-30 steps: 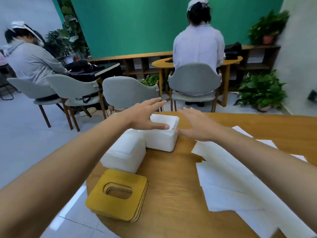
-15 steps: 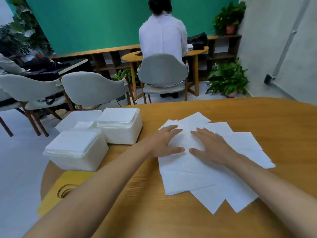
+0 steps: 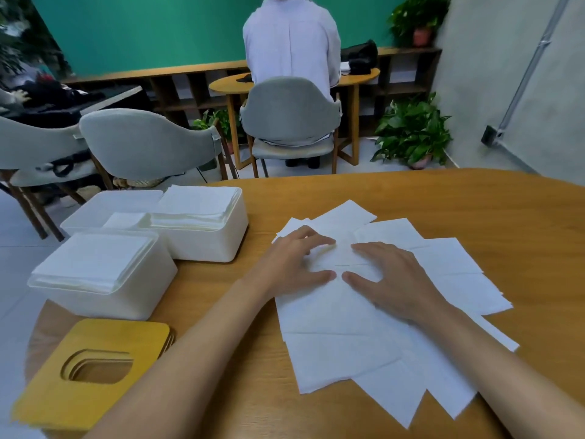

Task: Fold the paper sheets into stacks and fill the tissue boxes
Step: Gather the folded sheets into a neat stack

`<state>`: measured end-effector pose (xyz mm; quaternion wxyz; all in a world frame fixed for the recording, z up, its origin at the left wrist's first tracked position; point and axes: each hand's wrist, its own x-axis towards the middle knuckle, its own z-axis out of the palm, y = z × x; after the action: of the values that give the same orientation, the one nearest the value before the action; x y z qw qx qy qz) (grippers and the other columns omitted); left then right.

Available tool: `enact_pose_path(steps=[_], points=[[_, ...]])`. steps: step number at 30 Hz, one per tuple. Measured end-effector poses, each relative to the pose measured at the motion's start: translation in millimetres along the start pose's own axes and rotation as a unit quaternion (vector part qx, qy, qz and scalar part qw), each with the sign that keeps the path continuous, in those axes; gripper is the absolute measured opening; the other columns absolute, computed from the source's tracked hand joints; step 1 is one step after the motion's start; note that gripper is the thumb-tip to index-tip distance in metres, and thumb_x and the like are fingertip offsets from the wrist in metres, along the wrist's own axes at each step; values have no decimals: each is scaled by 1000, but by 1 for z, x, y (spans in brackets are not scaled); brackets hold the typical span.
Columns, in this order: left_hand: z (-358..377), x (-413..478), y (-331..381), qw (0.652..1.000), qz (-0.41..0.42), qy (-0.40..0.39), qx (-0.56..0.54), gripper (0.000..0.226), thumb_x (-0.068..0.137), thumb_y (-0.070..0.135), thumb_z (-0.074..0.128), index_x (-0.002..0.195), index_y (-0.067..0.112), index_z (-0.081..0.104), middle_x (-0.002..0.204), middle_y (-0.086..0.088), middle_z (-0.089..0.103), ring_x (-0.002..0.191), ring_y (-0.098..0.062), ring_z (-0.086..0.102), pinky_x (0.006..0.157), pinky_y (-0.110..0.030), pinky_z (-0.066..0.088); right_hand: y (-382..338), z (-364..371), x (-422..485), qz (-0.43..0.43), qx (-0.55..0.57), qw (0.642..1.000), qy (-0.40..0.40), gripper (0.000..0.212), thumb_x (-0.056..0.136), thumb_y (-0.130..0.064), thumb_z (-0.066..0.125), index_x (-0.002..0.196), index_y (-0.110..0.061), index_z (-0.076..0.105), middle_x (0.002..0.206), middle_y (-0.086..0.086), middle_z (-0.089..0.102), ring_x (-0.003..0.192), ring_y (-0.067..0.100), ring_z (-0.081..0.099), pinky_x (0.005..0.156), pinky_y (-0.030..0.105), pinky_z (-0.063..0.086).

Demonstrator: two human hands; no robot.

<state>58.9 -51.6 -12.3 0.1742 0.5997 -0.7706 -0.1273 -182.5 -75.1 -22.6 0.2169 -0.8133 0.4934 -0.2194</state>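
Several white paper sheets (image 3: 364,340) lie fanned out on the round wooden table (image 3: 474,201). My left hand (image 3: 291,264) and my right hand (image 3: 395,277) rest side by side on the top of the pile, fingers spread and slightly bent, fingertips pressing the paper. Three white tissue boxes stand at the left. The near box (image 3: 101,280) and the right box (image 3: 202,229) hold folded stacks up to the rim. The back box (image 3: 110,204) shows only a small folded piece.
A stack of yellow wooden lids (image 3: 91,369) with oval slots sits at the table's near left edge. Grey chairs (image 3: 142,144) stand beyond the table. A person in a white shirt sits at another table (image 3: 231,85), back turned. Potted plants (image 3: 414,131) stand at the right.
Both hands have left the right tissue box and come down on the sheet pile. Since half a second ago their fingers have bent a little and drawn closer together.
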Motion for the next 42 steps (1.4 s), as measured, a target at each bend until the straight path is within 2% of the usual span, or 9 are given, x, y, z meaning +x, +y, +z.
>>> enact_pose_path(steps=[5,10,13,16,24,32,35,39,42], points=[[10,-7,-9,998,48,48,-19,33,101,41,68,134,38,68,127,14,61,108,-5,57,87,-36,55,-1,2,1,15,74,997,33,54,84,-43,83,134,-31,67,125,-22,60,126,6,54,105,25,41],[20,-14,-13,992,46,81,-86,27,103,33,66,129,35,74,128,13,63,114,-2,57,93,-17,46,2,3,0,3,87,995,44,51,81,-39,86,129,-32,69,124,-25,61,121,1,55,104,22,41],[24,-14,-13,986,35,105,-123,23,104,33,65,124,34,77,123,14,64,113,-2,60,92,-21,49,3,5,1,-9,92,994,53,52,80,-39,87,128,-33,69,126,-26,63,121,-2,56,105,23,42],[31,-14,-13,984,31,127,-122,25,101,36,67,124,32,76,120,16,64,115,-5,59,93,-30,51,2,4,2,-18,127,989,78,48,81,-33,88,126,-34,71,122,-26,67,118,-6,58,95,7,40],[37,-10,-9,986,32,146,-79,38,91,49,75,126,34,73,124,18,57,117,-7,53,100,-36,45,9,1,5,-15,154,980,122,73,78,22,46,124,-27,74,122,-20,71,109,-11,61,80,4,44],[36,9,-5,986,61,149,-54,46,85,51,80,126,33,72,130,17,65,125,-5,54,104,-36,39,21,1,12,-108,30,984,142,48,78,22,66,110,-11,80,115,-3,75,109,-2,60,99,-1,35],[40,10,-9,981,72,167,-61,45,85,50,80,125,30,73,130,14,68,125,-7,59,104,-43,45,20,0,12,-134,16,979,154,29,82,11,75,99,-11,82,101,-2,78,99,13,70,93,8,44],[40,11,-10,976,86,190,-62,29,92,30,74,119,22,76,120,8,74,116,-14,66,97,-43,52,12,1,11,-156,41,969,187,20,84,4,78,96,-11,82,94,-9,73,93,10,66,86,25,50],[35,8,-8,971,79,214,-71,23,97,17,63,114,15,78,113,4,78,108,-17,69,92,-37,53,8,0,9,-141,86,966,200,16,88,-1,78,98,-12,82,96,-8,75,96,13,69,90,23,51]])
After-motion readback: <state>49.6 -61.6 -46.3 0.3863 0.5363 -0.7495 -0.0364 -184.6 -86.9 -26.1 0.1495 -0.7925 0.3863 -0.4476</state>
